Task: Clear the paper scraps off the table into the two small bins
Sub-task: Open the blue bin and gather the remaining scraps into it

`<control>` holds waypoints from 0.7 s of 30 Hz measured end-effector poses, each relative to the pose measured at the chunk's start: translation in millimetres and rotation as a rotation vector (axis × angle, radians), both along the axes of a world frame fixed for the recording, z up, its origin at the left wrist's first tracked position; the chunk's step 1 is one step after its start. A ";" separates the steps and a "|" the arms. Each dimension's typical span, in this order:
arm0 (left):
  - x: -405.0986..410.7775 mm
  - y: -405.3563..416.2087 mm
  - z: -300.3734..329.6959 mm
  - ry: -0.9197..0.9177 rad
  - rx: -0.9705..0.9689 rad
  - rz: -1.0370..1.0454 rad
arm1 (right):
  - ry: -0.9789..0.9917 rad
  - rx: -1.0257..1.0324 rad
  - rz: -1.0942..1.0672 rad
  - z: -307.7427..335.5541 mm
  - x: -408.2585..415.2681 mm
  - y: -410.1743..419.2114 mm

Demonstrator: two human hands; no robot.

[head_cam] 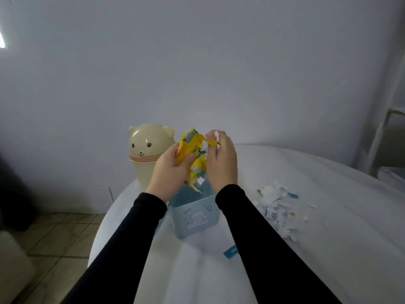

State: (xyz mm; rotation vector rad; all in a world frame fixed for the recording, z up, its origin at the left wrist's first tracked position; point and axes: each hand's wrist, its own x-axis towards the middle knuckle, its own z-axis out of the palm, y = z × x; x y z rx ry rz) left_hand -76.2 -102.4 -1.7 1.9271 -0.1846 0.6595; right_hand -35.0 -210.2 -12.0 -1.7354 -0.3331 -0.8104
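We've got both hands, left [168,165] and right [221,161], clutching a yellow wad [192,154] right over the blue bin [192,218] so bits drop in, while the scraps [278,207] sit at its 3 o'clock and the bear bin [146,154] at 10.

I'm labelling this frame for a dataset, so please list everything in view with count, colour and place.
bear bin: one, cream with a bear-face lid, far left of the table.
blue bin: one, light blue, open top, table centre, under the hands.
yellow paper: one crumpled bunch, yellow with print, held over the blue bin.
scrap pile: many, mostly white with some blue, on the table right of the blue bin.
blue scrap: one, blue, alone on the table near the right sleeve.
table: one, white cover.
left hand: grips the yellow paper.
right hand: pinches white and yellow scraps.
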 end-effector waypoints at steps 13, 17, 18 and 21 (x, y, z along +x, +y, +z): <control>5.2 9.0 -33.2 0.054 -0.146 -0.152 | 0.184 -0.117 0.168 -34.6 2.2 10.6; 5.1 9.1 -36.4 0.041 -0.031 -0.100 | 0.169 -0.127 0.170 -39.0 -6.1 7.3; 4.6 8.4 -36.4 0.042 0.005 -0.081 | 0.156 -0.125 0.161 -39.5 -8.3 6.7; 5.1 8.2 -36.5 0.057 0.107 -0.035 | 0.143 -0.105 0.217 -38.4 -15.3 4.1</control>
